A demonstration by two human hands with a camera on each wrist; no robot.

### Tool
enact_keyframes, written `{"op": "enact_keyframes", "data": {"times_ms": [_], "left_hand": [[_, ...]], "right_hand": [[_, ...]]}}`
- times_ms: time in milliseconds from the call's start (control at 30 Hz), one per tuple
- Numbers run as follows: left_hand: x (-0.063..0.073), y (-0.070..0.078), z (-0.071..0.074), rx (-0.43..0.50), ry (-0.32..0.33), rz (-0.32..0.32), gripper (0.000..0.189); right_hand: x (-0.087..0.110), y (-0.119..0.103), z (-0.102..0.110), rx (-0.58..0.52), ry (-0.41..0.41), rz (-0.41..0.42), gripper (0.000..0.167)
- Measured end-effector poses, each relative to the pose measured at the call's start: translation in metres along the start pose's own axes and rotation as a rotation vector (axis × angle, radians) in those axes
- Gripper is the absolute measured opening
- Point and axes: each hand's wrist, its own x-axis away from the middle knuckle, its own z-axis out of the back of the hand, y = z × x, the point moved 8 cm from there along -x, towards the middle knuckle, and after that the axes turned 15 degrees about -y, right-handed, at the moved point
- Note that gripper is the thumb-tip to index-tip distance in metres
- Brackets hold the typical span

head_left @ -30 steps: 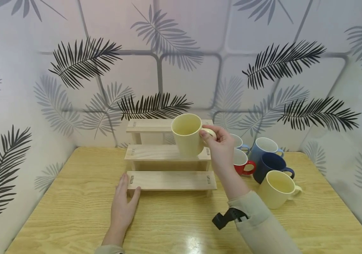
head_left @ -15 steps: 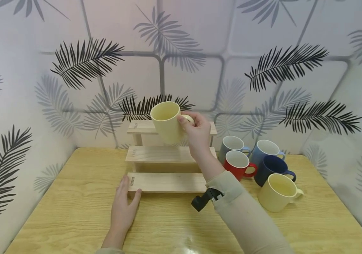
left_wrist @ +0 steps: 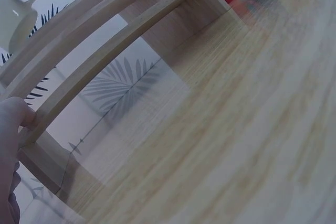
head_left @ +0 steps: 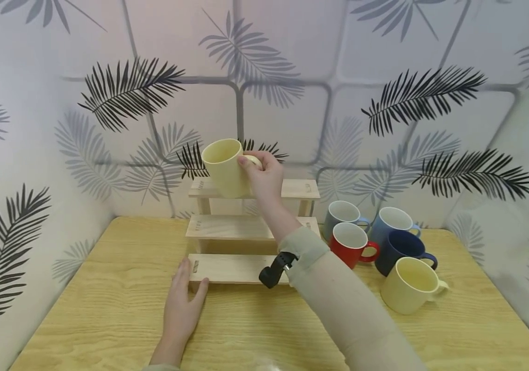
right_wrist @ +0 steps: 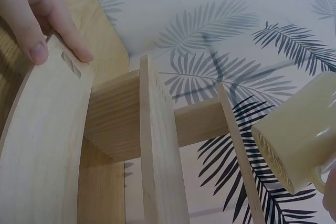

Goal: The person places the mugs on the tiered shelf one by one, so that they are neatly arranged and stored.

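Observation:
In the head view my right hand (head_left: pixel 266 178) pinches the handle of a pale yellow mug (head_left: pixel 225 170). The mug is raised in front of the top step of a three-tier wooden rack (head_left: pixel 252 226), its mouth up and slightly tilted. From the right wrist, the mug's base (right_wrist: pixel 273 158) shows beside the top board, with a gap between them. My left hand (head_left: pixel 183 309) rests against the left end of the lowest step, fingers straight along its side. Its thumb (right_wrist: pixel 34 51) touches the front edge near the corner.
Right of the rack stand a grey-blue mug (head_left: pixel 334 221), a red mug (head_left: pixel 345 250), a light blue mug (head_left: pixel 380 226), a dark blue mug (head_left: pixel 392 252) and a second yellow mug (head_left: pixel 403 293). A leaf-patterned wall (head_left: pixel 283 62) rises behind the wooden table (head_left: pixel 106 309).
My right hand has carried the yellow mug left and upward, from the rack's right side to the left half of its top step. My left hand stays at the rack's lower left corner.

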Motion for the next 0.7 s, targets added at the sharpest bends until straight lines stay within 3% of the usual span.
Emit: {"op": "enact_keyframes", "data": {"times_ms": [433,700], "left_hand": [[0.0,0.001,0.0,0.001,-0.003,-0.015,0.074],[0.0,0.001,0.0,0.003,-0.004,-0.015,0.074]], "right_hand": [[-0.015,0.015,-0.024,0.0,-0.053,-0.078,0.023],[-0.022,0.023,-0.022,0.034,-0.067,-0.072,0.021]]}}
